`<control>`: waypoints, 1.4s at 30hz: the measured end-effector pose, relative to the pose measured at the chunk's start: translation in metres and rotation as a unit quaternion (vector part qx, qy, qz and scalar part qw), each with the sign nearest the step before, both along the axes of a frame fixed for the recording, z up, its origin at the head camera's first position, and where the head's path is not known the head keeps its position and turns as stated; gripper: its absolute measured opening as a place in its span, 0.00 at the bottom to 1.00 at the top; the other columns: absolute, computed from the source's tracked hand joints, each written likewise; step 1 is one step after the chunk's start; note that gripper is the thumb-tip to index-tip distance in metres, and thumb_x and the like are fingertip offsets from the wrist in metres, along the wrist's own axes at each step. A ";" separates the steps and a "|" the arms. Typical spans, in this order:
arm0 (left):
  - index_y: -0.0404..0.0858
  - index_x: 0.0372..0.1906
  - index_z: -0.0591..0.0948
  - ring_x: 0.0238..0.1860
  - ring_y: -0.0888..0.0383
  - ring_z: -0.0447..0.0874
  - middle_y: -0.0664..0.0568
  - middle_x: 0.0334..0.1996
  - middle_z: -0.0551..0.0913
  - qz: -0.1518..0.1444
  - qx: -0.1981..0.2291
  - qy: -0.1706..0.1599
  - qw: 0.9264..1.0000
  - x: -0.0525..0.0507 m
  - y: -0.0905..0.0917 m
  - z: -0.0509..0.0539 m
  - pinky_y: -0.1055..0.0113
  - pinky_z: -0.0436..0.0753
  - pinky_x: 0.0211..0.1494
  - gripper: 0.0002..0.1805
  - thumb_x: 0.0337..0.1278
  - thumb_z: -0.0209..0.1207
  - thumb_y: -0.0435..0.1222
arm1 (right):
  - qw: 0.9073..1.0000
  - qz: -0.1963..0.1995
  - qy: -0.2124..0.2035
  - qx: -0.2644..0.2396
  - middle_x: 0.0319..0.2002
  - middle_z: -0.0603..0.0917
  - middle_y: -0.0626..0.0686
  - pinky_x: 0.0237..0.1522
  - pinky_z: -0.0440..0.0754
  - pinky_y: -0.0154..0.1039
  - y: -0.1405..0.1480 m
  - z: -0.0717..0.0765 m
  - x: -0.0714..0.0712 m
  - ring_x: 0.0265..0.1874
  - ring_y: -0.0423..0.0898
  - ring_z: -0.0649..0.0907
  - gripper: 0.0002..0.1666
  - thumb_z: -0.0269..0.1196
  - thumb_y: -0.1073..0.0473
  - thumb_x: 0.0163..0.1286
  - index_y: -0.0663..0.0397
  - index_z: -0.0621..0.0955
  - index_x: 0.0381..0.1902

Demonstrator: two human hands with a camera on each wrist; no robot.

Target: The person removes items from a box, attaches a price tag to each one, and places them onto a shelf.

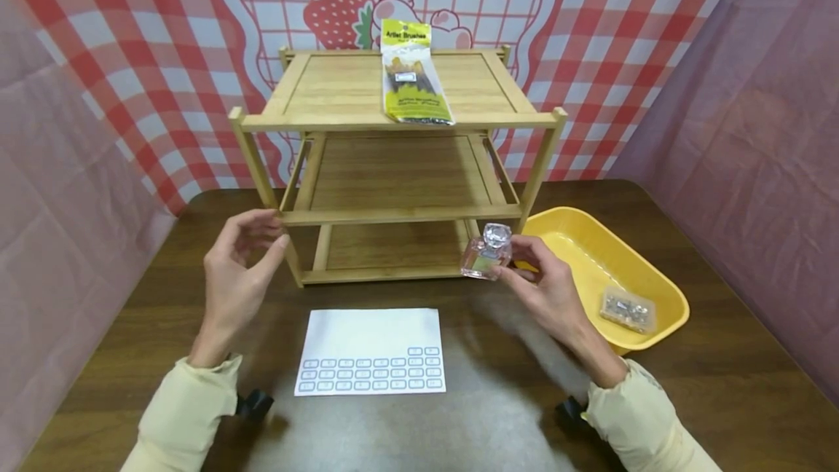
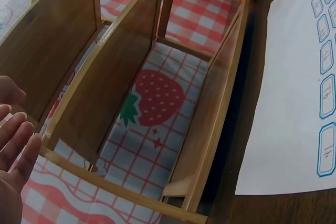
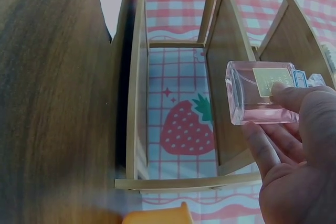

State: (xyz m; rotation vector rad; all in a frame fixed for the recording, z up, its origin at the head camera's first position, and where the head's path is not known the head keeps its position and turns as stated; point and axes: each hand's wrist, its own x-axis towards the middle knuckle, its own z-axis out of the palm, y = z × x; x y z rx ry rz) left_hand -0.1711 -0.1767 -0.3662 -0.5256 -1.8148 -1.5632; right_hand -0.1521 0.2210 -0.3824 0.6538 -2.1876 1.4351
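Observation:
A small clear perfume bottle (image 1: 483, 256) with pink liquid and a faceted stopper is pinched between the thumb and fingers of my right hand (image 1: 549, 286). It is held in front of the lower right of a three-tier wooden shelf (image 1: 400, 215). The right wrist view shows the bottle (image 3: 265, 90) close up, with the thumb over its pale label. My left hand (image 1: 237, 268) is beside the shelf's left front post, fingers loosely bent and holding nothing. Part of that hand (image 2: 16, 150) appears at the left edge of the left wrist view.
A packet of artist brushes (image 1: 416, 82) lies on the top tier. Right of the shelf stands a yellow basin (image 1: 577, 239) with a small clear box (image 1: 628, 309) of metallic bits inside. A white sheet of numbered labels (image 1: 373, 330) lies on the table before the shelf.

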 end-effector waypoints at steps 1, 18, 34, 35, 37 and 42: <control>0.19 0.55 0.78 0.44 0.56 0.83 0.40 0.44 0.84 0.002 0.004 0.000 1.000 -0.001 -0.001 0.000 0.73 0.82 0.48 0.21 0.54 0.63 0.13 | 1.000 0.000 -0.002 0.001 0.44 0.85 0.68 0.45 0.86 0.32 0.000 0.001 0.000 0.46 0.33 0.84 0.24 0.68 0.84 0.59 0.77 0.76 0.53; 0.24 0.62 0.73 0.47 0.55 0.81 0.50 0.48 0.81 0.032 0.035 -0.028 0.998 -0.012 -0.010 0.000 0.71 0.81 0.53 0.24 0.61 0.63 0.18 | 1.000 -0.009 -0.014 0.018 0.47 0.84 0.66 0.46 0.86 0.32 -0.006 0.012 0.000 0.46 0.35 0.83 0.24 0.69 0.81 0.62 0.75 0.76 0.55; 0.26 0.61 0.78 0.54 0.54 0.82 0.50 0.52 0.85 0.005 0.081 -0.028 0.996 -0.026 -0.006 -0.009 0.68 0.80 0.62 0.20 0.66 0.60 0.19 | 1.000 0.021 0.004 -0.016 0.47 0.84 0.68 0.46 0.86 0.33 -0.011 0.017 -0.005 0.47 0.36 0.84 0.25 0.67 0.84 0.60 0.76 0.76 0.55; 0.26 0.62 0.78 0.55 0.54 0.82 0.50 0.52 0.85 0.010 0.079 -0.031 0.996 -0.027 -0.006 -0.009 0.68 0.80 0.62 0.20 0.66 0.60 0.19 | 1.000 0.021 0.004 -0.016 0.47 0.84 0.68 0.47 0.86 0.33 -0.011 0.017 -0.005 0.48 0.36 0.84 0.25 0.67 0.84 0.60 0.76 0.76 0.55; 0.25 0.62 0.78 0.54 0.55 0.83 0.52 0.52 0.85 0.018 0.076 -0.039 0.996 -0.027 -0.005 -0.010 0.68 0.80 0.62 0.20 0.67 0.60 0.20 | 1.000 0.021 0.003 -0.016 0.47 0.84 0.68 0.46 0.86 0.33 -0.012 0.017 -0.006 0.48 0.36 0.84 0.25 0.67 0.84 0.60 0.76 0.76 0.55; 0.24 0.62 0.77 0.53 0.57 0.83 0.54 0.51 0.85 0.037 0.068 -0.049 0.996 -0.029 -0.003 -0.012 0.69 0.81 0.61 0.19 0.69 0.59 0.22 | 0.999 0.024 0.005 -0.020 0.47 0.84 0.68 0.46 0.86 0.33 -0.015 0.019 -0.007 0.47 0.37 0.84 0.25 0.67 0.84 0.60 0.76 0.76 0.55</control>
